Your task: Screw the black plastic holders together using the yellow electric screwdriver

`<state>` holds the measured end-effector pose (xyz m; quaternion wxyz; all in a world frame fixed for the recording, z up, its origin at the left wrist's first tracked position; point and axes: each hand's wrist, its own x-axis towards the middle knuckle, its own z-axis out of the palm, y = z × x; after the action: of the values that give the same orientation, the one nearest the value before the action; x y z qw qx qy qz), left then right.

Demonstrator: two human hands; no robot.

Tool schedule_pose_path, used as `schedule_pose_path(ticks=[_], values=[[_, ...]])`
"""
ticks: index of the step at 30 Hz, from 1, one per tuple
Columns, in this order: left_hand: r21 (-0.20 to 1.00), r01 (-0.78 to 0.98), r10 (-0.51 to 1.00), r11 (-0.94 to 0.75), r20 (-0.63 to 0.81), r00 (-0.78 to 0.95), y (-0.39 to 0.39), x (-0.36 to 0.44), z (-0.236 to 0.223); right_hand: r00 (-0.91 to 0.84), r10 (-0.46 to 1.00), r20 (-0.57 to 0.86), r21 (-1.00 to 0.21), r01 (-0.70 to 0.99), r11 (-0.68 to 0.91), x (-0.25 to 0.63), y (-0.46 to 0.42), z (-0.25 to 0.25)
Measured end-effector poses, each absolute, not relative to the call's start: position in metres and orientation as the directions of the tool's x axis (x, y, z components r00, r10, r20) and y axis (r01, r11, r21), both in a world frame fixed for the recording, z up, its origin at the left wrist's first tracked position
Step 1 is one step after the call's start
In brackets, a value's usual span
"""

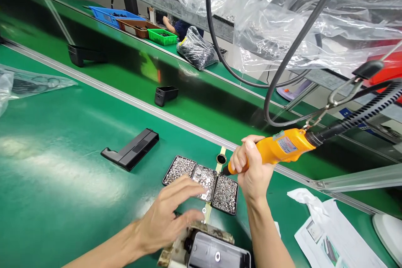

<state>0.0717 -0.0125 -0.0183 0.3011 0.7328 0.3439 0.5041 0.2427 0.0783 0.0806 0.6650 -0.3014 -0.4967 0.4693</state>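
Note:
My right hand is wrapped round an orange electric screwdriver, whose tip points down-left toward the small trays. My left hand is open, thumb and fingers apart, above the washer tray. Beside it are a left tray of small metal parts and a right one. A small washer shows near my left thumb tip; whether it touches is unclear. Below, a dark rectangular housing sits in a worn fixture, with a metal ring on it.
A black L-shaped part lies to the left; more black parts rest on the conveyor. Cables and plastic sheeting hang above. Papers lie at right. Bins and a co-worker's arm are beyond.

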Motion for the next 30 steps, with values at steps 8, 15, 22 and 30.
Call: schedule_pose_path(ticks=[8,15,22,30], values=[[0.631,0.204,0.64,-0.748,0.605,0.474,-0.024,0.074,0.001,0.219,0.873,0.435,-0.868,-0.155,0.472,0.249,0.127,0.046],[0.541,0.247,0.568,-0.804,0.573,0.591,-0.022,0.076,0.001,0.204,0.891,0.406,-0.888,-0.143,0.437,0.243,0.14,0.022],[0.53,0.247,0.558,-0.811,0.578,0.595,-0.022,0.078,-0.005,0.186,0.908,0.376,-0.903,-0.145,0.404,0.24,0.14,0.018],[0.527,0.254,0.564,-0.811,0.585,0.583,-0.022,0.077,-0.004,0.201,0.906,0.372,-0.904,-0.142,0.402,0.244,0.137,0.021]])
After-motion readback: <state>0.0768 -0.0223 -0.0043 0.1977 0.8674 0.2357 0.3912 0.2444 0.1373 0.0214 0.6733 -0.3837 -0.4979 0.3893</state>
